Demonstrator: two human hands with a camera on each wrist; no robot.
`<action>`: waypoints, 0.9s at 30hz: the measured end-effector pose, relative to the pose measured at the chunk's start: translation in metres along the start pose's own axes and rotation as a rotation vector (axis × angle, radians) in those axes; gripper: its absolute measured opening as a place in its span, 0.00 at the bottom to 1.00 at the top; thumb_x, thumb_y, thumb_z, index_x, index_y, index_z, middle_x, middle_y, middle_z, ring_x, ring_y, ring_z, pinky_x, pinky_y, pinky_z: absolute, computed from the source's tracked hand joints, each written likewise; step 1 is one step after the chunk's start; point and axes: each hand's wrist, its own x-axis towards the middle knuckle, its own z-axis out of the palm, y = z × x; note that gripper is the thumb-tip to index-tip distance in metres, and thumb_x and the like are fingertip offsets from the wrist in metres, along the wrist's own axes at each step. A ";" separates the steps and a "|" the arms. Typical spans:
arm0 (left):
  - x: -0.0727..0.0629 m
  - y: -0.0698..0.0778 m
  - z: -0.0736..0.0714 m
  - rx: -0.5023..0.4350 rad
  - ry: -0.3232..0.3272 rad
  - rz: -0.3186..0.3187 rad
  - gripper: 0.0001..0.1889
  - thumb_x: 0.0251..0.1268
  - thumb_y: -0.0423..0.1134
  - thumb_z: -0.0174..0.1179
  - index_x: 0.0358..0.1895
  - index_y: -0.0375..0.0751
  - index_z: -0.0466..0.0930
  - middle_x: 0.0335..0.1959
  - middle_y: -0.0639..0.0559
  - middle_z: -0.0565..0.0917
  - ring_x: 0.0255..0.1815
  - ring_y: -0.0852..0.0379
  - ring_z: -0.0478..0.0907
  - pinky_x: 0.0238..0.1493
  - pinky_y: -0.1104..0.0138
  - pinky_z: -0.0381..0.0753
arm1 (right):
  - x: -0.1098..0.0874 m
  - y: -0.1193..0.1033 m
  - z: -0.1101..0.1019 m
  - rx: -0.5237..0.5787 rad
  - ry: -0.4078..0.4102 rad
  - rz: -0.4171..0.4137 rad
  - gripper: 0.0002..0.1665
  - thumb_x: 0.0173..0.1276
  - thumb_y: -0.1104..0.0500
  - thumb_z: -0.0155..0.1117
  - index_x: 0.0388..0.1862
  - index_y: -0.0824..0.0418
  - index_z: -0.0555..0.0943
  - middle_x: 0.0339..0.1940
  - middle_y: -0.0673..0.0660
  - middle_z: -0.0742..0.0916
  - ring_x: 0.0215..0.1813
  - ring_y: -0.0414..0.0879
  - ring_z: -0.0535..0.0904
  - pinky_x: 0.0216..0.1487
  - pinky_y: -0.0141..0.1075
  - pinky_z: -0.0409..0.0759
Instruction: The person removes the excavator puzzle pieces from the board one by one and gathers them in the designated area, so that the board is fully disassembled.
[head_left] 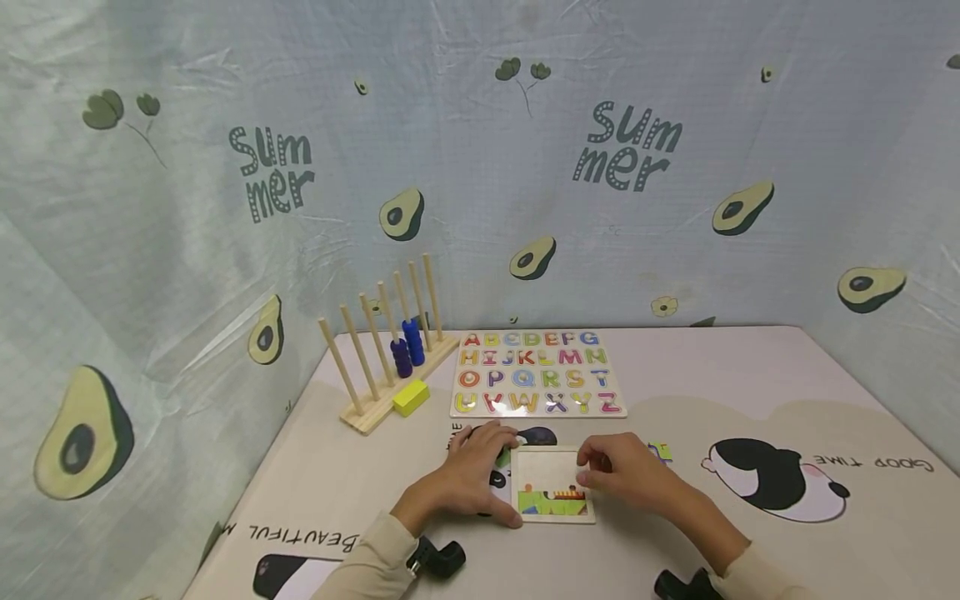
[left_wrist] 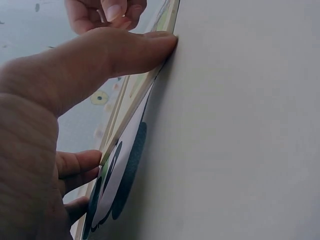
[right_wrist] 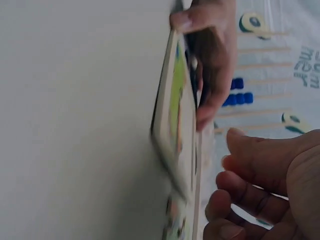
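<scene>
A small wooden puzzle tray [head_left: 553, 451] lies on the table between the hands, with colourful pieces [head_left: 551, 503] along its near part and bare wood behind them. My left hand [head_left: 474, 472] grips the tray at its left side, the thumb on the near left corner and the fingers towards the far left corner. At the tray's right edge is my right hand [head_left: 626, 473], fingers bent and thumb close to the forefinger. In the right wrist view the right hand [right_wrist: 265, 185] is raised beside the tray [right_wrist: 162, 110]; I cannot tell whether its fingertips pinch a small piece.
Behind the tray lies an alphabet board [head_left: 537, 372]. A wooden peg rack [head_left: 375, 406] with dark blue beads [head_left: 412, 342] stands at the back left, a yellow block [head_left: 410, 397] beside it. Small coloured pieces [head_left: 660, 452] show right of the right hand. A printed curtain [head_left: 480, 167] closes off the back.
</scene>
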 end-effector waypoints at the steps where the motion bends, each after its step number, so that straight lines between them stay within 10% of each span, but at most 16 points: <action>1: 0.000 0.000 0.000 -0.002 0.000 0.002 0.52 0.35 0.66 0.78 0.67 0.50 0.68 0.76 0.56 0.64 0.82 0.51 0.50 0.78 0.41 0.41 | 0.002 -0.004 0.003 0.002 -0.020 -0.004 0.08 0.65 0.57 0.73 0.38 0.56 0.83 0.25 0.46 0.77 0.31 0.41 0.72 0.29 0.31 0.72; 13: 0.001 0.000 0.000 -0.001 0.012 0.024 0.50 0.36 0.66 0.78 0.66 0.51 0.68 0.75 0.56 0.65 0.82 0.51 0.51 0.77 0.41 0.44 | 0.023 -0.038 0.039 -0.065 -0.174 -0.067 0.16 0.59 0.57 0.78 0.44 0.60 0.85 0.31 0.46 0.80 0.34 0.40 0.73 0.37 0.35 0.73; 27: 0.000 -0.001 -0.001 -0.004 0.016 0.026 0.51 0.36 0.66 0.78 0.66 0.49 0.68 0.75 0.54 0.65 0.81 0.49 0.51 0.77 0.40 0.43 | 0.025 -0.055 0.053 -0.129 -0.143 0.022 0.19 0.54 0.60 0.81 0.39 0.61 0.80 0.30 0.48 0.77 0.34 0.42 0.71 0.35 0.35 0.72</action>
